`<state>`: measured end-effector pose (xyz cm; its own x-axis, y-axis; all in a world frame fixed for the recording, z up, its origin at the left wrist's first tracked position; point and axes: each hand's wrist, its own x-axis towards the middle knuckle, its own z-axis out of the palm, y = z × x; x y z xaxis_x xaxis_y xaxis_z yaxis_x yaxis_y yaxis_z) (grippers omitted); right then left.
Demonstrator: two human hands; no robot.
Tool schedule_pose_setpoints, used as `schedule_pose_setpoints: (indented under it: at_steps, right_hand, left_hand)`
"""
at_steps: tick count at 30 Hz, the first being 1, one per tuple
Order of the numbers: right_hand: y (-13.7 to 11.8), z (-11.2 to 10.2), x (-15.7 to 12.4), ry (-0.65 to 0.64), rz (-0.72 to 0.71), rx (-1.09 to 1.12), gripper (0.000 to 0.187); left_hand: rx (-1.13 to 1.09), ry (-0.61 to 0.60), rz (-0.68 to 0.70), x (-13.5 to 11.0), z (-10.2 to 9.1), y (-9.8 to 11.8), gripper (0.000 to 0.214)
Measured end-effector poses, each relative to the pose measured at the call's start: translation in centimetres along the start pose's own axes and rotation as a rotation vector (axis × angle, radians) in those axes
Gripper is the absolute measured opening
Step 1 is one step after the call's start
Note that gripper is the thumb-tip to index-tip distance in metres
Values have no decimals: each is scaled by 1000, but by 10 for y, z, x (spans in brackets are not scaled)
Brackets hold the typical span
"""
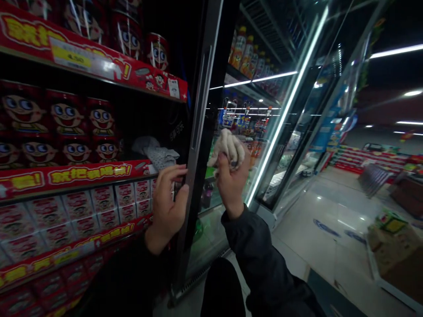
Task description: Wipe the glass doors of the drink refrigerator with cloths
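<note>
Against the glass door (211, 193) of the drinks cooler, my right hand (231, 185) is closed round a bunched whitish cloth (228, 145). The cloth appears to press on the pane, though reflections blur the contact. My left hand (168, 207) holds nothing; its thumb and fingers are apart, with the tips at the dark edge of the door frame (190, 193). A long recessed handle (202, 97) runs up this frame above my hands. Behind the left hand, a crumpled grey-white dotted cloth (161, 156) lies on the end of a shelf.
Shelves on the left carry red cans (62, 110) with cartoon faces and small cartons (79, 207). Bottles (243, 46) stand inside the cooler. At right are a tiled floor (317, 211), a cardboard box (396, 246) and distant red shelving (360, 158).
</note>
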<state>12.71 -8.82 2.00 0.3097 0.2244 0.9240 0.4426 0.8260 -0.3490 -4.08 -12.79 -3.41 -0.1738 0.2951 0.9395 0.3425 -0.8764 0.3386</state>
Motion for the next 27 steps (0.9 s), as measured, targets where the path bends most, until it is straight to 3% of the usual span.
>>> schedule_pose_setpoints:
  at_steps: [5,9,13,16,19,23,27]
  right_hand:
    - [46,44,-2,-201,-176,-164,59]
    - [71,65,-10,-200,-265,-156,70]
    - [100,53,0,-270,-368,-145,65]
    - [135,31,14,-230,-463,-165,57]
    - [177,6,29,-141,-351,-239,57]
    - [227,-31,54,-7,18,-315,62]
    - [252,-67,86,59,254,-420,56]
  left_hand:
    - [40,-26,43,35,34,-44,50]
    - [93,-70,135,47,58,-77,55]
    - [165,-71,250,41,76,-96,65]
    - [216,-71,289,35,83,-101,72]
    - [280,-54,267,33,85,-101,74]
    - [335,-17,248,33,85,-100,69]
    - [350,11,241,32,87,-100,64]
